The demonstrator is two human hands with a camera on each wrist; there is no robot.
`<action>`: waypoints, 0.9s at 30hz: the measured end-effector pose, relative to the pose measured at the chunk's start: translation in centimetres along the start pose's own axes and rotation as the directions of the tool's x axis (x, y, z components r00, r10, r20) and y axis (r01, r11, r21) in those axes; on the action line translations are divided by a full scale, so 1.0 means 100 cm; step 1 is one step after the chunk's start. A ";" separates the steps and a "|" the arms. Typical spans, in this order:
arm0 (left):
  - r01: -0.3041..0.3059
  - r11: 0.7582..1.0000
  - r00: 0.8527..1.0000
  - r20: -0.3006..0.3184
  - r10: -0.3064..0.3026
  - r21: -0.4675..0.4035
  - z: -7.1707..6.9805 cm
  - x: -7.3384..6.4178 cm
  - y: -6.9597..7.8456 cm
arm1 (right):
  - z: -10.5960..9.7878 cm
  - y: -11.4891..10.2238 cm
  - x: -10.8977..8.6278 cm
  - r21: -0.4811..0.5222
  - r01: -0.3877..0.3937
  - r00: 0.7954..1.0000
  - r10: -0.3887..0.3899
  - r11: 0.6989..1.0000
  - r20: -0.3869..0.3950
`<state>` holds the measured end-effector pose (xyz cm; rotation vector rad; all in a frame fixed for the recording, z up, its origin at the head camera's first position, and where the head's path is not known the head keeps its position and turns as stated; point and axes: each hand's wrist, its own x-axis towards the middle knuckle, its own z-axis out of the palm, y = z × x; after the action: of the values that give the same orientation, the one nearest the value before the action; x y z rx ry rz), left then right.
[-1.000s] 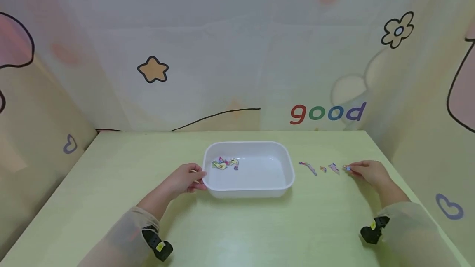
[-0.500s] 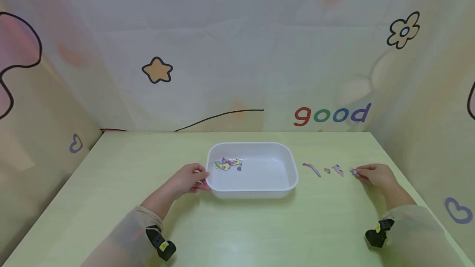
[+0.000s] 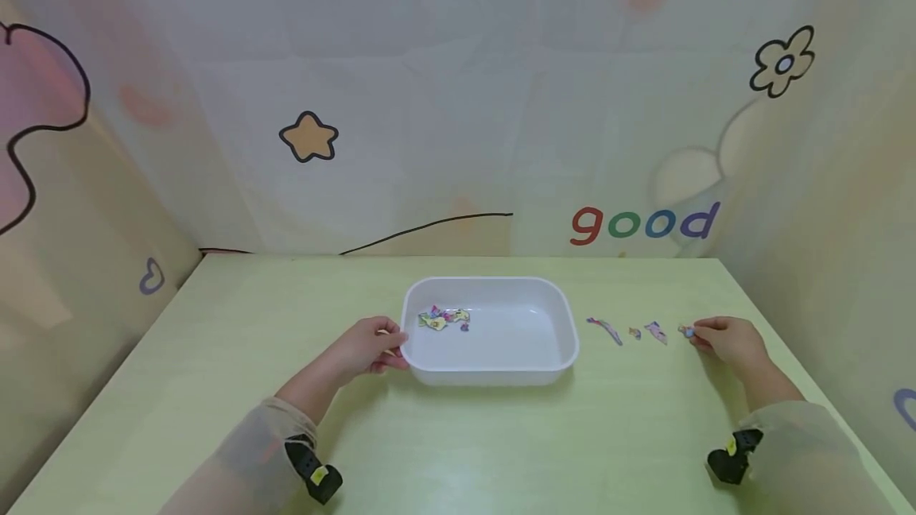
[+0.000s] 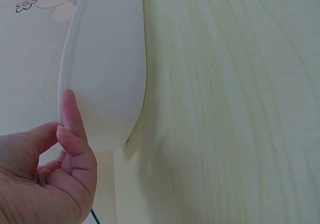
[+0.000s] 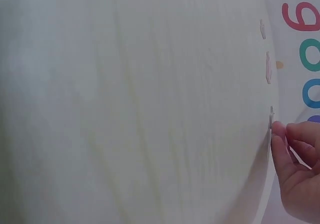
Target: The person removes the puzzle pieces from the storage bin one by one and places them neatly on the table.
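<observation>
My left hand (image 3: 370,346) grips the left end of a white plastic tray (image 3: 494,377), thumb at the rim and fingers against the outer wall. In the left wrist view, the hand (image 4: 60,169) holds the tray's rim near a rounded corner. Several small colourful cut-outs (image 3: 436,320) lie together at the left of the tray's floor. At the right, my right hand (image 3: 731,340) pinches a small blue and orange cut-out (image 3: 688,331) at the tabletop. The right wrist view shows this cut-out (image 5: 271,116) edge-on at the fingertips of the right hand (image 5: 300,169).
Between the tray and my right hand lie a long thin curved cut-out (image 3: 606,331), a tiny orange one (image 3: 634,333) and a purple one (image 3: 655,332), in a row on the pale wooden table (image 3: 501,451). A printed cloth (image 3: 401,118) hangs behind the table.
The head view has shifted, so everything appears slightly further right and lower. My right hand's cut-out sits slightly further from the purple one. My left hand keeps its hold on the tray.
</observation>
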<state>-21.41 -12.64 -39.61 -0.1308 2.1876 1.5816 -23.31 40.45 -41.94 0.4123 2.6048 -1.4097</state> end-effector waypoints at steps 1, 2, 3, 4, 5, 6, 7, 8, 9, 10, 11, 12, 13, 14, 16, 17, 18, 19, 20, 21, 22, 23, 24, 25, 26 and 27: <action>-0.002 1.000 1.000 -0.003 0.002 -0.001 0.000 0.000 0.000 | 0.000 0.000 0.000 -0.029 0.004 1.000 -0.004 1.000 -0.009; -0.004 1.000 1.000 -0.003 0.004 0.000 0.001 0.000 0.000 | 0.000 0.000 0.000 -0.050 0.007 1.000 -0.008 0.999 -0.018; -0.011 1.000 1.000 -0.002 0.011 0.002 0.001 0.000 0.000 | 0.000 -0.001 -0.001 -0.074 0.014 0.999 -0.016 0.997 -0.027; -0.018 1.000 1.000 0.000 0.018 0.002 0.001 -0.001 0.001 | 0.001 -0.002 -0.001 -0.085 0.019 0.999 -0.023 0.996 -0.035; -0.022 1.000 1.000 0.003 0.022 0.002 0.001 0.000 0.001 | 0.001 -0.003 -0.002 -0.081 0.024 0.999 -0.027 0.996 -0.040; -0.026 1.000 1.000 0.005 0.026 0.003 0.002 0.000 0.000 | 0.002 -0.005 -0.003 -0.071 0.031 0.999 -0.034 0.997 -0.041; -0.028 1.000 1.000 0.007 0.028 0.002 0.002 0.000 0.000 | 0.004 -0.007 -0.003 -0.050 0.045 0.998 -0.047 0.998 -0.040; -0.030 1.000 1.000 0.008 0.030 0.001 0.002 0.000 0.000 | 0.005 -0.009 -0.004 -0.029 0.059 0.997 -0.061 0.998 -0.038; -0.030 1.000 1.000 0.009 0.030 0.003 0.002 0.000 0.000 | 0.008 -0.012 -0.004 -0.009 0.076 0.997 -0.076 0.997 -0.033; -0.029 1.000 1.000 0.009 0.029 0.008 0.001 0.000 0.000 | 0.010 -0.015 -0.004 0.012 0.087 0.996 -0.087 0.996 -0.028; -0.025 1.000 1.000 0.009 0.025 0.009 0.001 0.000 0.000 | 0.013 -0.019 -0.004 0.035 0.100 0.995 -0.100 0.994 -0.017; -0.024 1.000 1.000 0.007 0.024 0.010 0.000 -0.001 0.001 | 0.016 -0.024 -0.004 0.054 0.117 0.993 -0.117 0.992 -0.008; -0.022 1.000 1.000 0.007 0.022 0.011 0.000 -0.001 0.001 | 0.019 -0.027 -0.005 0.069 0.131 0.991 -0.131 0.989 -0.001; -0.024 1.000 1.000 0.007 0.024 0.016 0.000 -0.001 0.001 | 0.022 -0.030 -0.005 0.083 0.138 0.990 -0.139 0.987 0.005; -0.026 1.000 1.000 0.008 0.026 0.017 0.000 -0.001 0.001 | 0.027 -0.038 -0.007 0.120 0.159 0.987 -0.162 0.980 0.017; -0.026 1.000 1.000 0.008 0.026 0.014 0.000 -0.001 0.002 | 0.031 -0.043 -0.008 0.145 0.167 0.985 -0.172 0.975 0.023; -0.026 1.000 1.000 0.010 0.026 0.016 0.000 0.000 0.002 | 0.034 -0.047 -0.008 0.161 0.176 0.983 -0.182 0.971 0.026; -0.023 1.000 1.000 0.012 0.023 0.015 0.000 0.000 0.001 | 0.037 -0.051 -0.009 0.178 0.182 0.981 -0.191 0.967 0.031; -0.022 1.000 1.000 0.012 0.022 0.014 0.000 0.000 0.001 | 0.041 -0.055 -0.010 0.197 0.192 0.979 -0.203 0.961 0.036; -0.019 1.000 1.000 0.012 0.019 0.011 0.000 0.000 0.000 | 0.045 -0.059 -0.011 0.212 0.201 0.976 -0.214 0.956 0.040; -0.018 1.000 1.000 0.015 0.018 0.011 0.000 0.001 0.000 | 0.049 -0.062 -0.012 0.224 0.211 0.973 -0.227 0.951 0.047; -0.016 1.000 1.000 0.015 0.016 0.009 0.000 0.001 0.000 | 0.052 -0.066 -0.013 0.233 0.218 0.970 -0.237 0.948 0.053; -0.015 1.000 1.000 0.016 0.015 0.008 0.000 0.001 0.000 | 0.056 -0.070 -0.014 0.233 0.231 0.966 -0.251 0.945 0.060; -0.016 1.000 1.000 0.015 0.016 0.006 0.000 0.000 0.000 | 0.060 -0.074 -0.014 0.231 0.241 0.963 -0.263 0.943 0.066; -0.017 1.000 1.000 0.015 0.017 0.006 0.000 0.000 0.000 | 0.064 -0.077 -0.015 0.224 0.251 0.959 -0.273 0.942 0.073; -0.017 1.000 1.000 0.015 0.017 0.004 0.000 0.000 0.000 | 0.067 -0.081 -0.016 0.214 0.259 0.956 -0.281 0.942 0.080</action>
<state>-21.39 -12.68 -39.60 -0.0988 2.1863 1.5816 -24.28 30.32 -38.77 -0.0060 2.5128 -1.7366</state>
